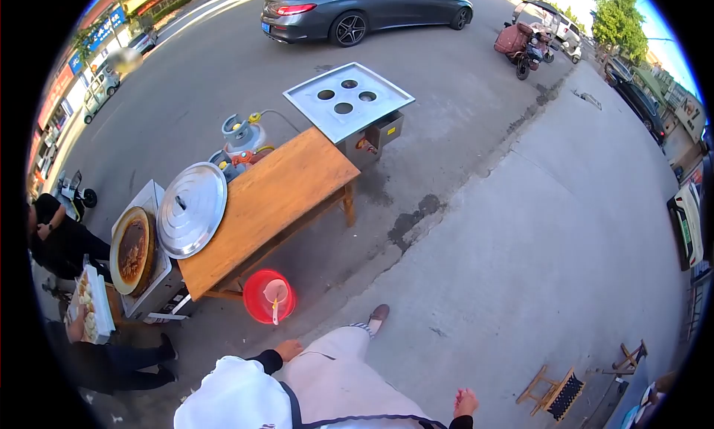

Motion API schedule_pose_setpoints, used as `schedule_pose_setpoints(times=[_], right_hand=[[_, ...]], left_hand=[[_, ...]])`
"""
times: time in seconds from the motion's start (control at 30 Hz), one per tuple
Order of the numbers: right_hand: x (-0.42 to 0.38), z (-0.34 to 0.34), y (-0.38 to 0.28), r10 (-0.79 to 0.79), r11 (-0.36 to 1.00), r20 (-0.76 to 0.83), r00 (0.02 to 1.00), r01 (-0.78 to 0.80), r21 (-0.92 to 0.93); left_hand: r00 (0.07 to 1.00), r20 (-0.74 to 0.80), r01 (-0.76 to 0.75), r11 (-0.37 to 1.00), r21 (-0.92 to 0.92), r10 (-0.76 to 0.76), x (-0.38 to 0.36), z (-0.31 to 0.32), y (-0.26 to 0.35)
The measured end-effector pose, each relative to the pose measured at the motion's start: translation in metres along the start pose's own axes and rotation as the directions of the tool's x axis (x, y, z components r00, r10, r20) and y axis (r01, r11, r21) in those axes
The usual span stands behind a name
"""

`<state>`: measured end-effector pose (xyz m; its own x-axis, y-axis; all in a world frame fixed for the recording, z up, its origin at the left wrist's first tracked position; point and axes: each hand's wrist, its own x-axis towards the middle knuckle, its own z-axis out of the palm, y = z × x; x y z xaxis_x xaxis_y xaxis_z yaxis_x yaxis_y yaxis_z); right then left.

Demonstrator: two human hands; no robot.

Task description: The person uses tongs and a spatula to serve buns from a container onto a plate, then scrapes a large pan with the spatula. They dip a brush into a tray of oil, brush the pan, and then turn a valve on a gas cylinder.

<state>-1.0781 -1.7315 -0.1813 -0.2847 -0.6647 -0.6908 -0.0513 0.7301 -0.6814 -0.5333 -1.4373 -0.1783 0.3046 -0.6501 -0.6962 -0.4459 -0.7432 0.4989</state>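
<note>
My left hand (288, 349) hangs beside my light trousers, holding nothing, its fingers loosely bent but apart. On my other side, my right hand (465, 403) is held out over the pavement, empty and half curled, with the fingertips apart. Closest to my left hand is a red bucket (251, 310) on the ground, with a pale dipper (276, 290) and its light handle inside. Behind the bucket stands a wooden table (279, 194). A large round metal lid (192, 215) leans at the table's left end.
A steel stove (303, 96) with several round holes stands beyond the table, near a gas cylinder (242, 133). To the left, a wide pan (132, 252) holds brown food. Two people are near a white tray (102, 310). A folding stool (554, 393) and parked car (387, 12) are also around.
</note>
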Motion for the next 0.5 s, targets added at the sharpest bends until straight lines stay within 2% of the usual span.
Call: schedule_pose_setpoints(times=[0.03,0.07,0.1,0.17,0.2,0.27,0.33,0.37,0.43,0.5], right_hand=[[0.022,0.02,-0.024,0.036,0.999,0.061,0.997,-0.037,0.017],[0.041,0.037,-0.043,0.037,0.999,0.065,0.997,-0.037,0.006],[0.061,0.055,-0.066,0.042,0.999,0.123,0.991,-0.043,0.004],[0.1,0.102,-0.111,0.031,0.999,0.186,0.982,-0.033,0.003],[0.107,0.109,-0.124,0.092,0.995,0.199,0.976,-0.095,0.005],[0.119,0.116,-0.155,0.209,0.978,0.218,0.953,-0.204,-0.042],[0.133,0.115,-0.185,0.31,0.946,0.212,0.927,-0.278,-0.166],[0.148,0.12,-0.206,0.345,0.929,0.197,0.918,-0.303,-0.212],[0.183,0.136,-0.241,0.409,0.889,0.143,0.901,-0.358,-0.287],[0.229,0.162,-0.284,0.435,0.854,0.119,0.893,-0.367,-0.37]], left_hand=[[1.0,-0.029,-0.002,0.999,0.037,0.003,0.016,0.002,0.006],[0.997,0.055,-0.058,0.975,0.216,0.047,0.044,0.002,0.009],[0.998,0.049,-0.053,0.978,0.202,0.044,0.071,0.005,0.017],[0.974,0.203,-0.177,0.89,0.42,0.097,0.13,0.002,0.042],[0.912,0.41,-0.197,0.898,0.394,0.02,0.149,-0.024,0.083],[0.948,0.297,-0.257,0.831,0.493,0.117,0.223,-0.035,0.11],[0.971,-0.008,-0.232,0.948,0.216,0.24,0.281,-0.075,0.165],[0.97,-0.189,-0.162,0.987,-0.023,0.155,0.291,-0.113,0.226],[0.963,-0.262,-0.148,0.937,-0.315,0.064,0.332,-0.176,0.32],[0.941,-0.332,-0.21,0.882,-0.422,0.065,0.385,-0.215,0.377]])
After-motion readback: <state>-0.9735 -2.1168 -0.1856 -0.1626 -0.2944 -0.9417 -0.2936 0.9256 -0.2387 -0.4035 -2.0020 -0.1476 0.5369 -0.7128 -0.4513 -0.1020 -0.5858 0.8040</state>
